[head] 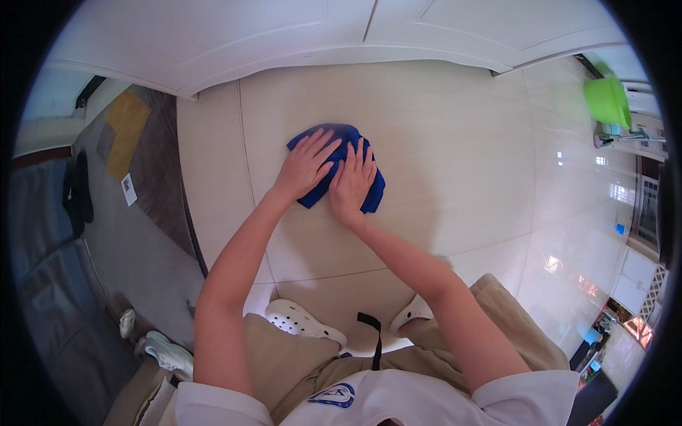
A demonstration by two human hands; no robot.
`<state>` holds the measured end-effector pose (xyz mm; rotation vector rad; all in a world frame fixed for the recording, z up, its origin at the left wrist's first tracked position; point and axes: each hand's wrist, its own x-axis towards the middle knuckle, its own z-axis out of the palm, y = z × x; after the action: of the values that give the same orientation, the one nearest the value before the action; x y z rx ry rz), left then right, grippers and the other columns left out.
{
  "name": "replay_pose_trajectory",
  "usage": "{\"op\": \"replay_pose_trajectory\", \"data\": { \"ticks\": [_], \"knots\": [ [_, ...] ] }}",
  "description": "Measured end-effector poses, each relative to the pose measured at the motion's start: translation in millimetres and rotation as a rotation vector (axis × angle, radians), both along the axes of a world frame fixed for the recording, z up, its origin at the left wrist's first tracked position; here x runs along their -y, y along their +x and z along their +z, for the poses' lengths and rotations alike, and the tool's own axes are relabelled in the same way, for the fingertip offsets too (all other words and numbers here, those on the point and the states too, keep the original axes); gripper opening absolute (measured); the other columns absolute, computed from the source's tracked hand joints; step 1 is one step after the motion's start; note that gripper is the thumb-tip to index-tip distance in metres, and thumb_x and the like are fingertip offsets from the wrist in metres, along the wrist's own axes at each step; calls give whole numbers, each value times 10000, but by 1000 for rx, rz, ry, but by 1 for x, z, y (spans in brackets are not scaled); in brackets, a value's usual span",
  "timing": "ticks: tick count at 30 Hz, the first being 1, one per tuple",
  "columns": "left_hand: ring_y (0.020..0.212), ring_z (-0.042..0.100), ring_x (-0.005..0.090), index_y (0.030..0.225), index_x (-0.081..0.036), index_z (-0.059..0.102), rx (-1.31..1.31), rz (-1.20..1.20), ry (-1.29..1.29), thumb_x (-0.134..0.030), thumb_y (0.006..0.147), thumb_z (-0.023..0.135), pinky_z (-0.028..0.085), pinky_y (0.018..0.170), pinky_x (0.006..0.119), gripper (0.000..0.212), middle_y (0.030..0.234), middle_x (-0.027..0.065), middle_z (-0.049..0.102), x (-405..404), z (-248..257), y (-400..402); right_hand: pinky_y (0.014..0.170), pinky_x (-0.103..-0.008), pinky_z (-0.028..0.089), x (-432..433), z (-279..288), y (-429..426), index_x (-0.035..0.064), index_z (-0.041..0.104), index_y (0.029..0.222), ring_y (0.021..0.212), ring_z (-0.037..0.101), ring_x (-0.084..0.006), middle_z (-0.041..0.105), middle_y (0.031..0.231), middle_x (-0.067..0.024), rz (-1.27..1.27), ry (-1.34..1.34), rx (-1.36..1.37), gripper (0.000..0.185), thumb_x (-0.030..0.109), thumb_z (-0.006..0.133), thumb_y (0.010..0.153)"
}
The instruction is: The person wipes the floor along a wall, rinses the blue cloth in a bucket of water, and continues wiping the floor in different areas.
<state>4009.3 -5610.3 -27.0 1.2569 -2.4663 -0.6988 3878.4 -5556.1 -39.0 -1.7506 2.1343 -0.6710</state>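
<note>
A blue cloth (pixel 341 131) lies rumpled on the beige tiled floor (pixel 469 160) in front of me. My left hand (pixel 305 166) rests palm down on its left part, fingers spread a little and pointing up and to the right. Just right of it, my right hand (pixel 351 182) presses flat on the cloth's lower right part, its fingers pointing away from me. Both arms reach forward over my knees. The hands hide the middle of the cloth, and neither has its fingers curled around it.
White panelled furniture (pixel 298 32) with a scalloped lower edge stands ahead. At left lies a patterned rug (pixel 160 160) with a white card (pixel 128 189) on it; pale sneakers (pixel 168 351) sit lower left. A green bucket (pixel 607 101) is far right. White clogs (pixel 301 321) are on my feet.
</note>
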Motion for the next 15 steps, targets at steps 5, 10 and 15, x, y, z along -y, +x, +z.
{"op": "replay_pose_trajectory", "data": {
  "ticks": [5, 10, 15],
  "knots": [
    [1362, 364, 292, 1379, -139, 471, 29, 56, -103, -251, 910, 562, 309, 1108, 443, 491, 1445, 109, 433, 18, -6, 20, 1142, -464, 159, 22, 0, 26, 46, 373, 1412, 1425, 219, -351, 287, 1537, -132, 11, 19, 11, 480, 154, 455, 952],
    [1358, 374, 279, 1343, -131, 515, 33, 140, -123, -184, 866, 584, 316, 1107, 443, 485, 1439, 86, 445, 38, -9, 49, 1147, -452, 154, 50, -3, 57, 37, 397, 1393, 1432, 209, -330, 289, 1536, -131, 23, 23, 35, 456, 168, 446, 959],
    [1352, 387, 272, 1361, -150, 498, 68, 172, -132, -167, 840, 588, 323, 1108, 437, 529, 1439, 71, 449, 51, -13, 83, 1148, -448, 160, 68, -2, 87, 33, 415, 1381, 1432, 208, -328, 289, 1537, -132, 60, 31, 63, 440, 181, 439, 967]
  ]
}}
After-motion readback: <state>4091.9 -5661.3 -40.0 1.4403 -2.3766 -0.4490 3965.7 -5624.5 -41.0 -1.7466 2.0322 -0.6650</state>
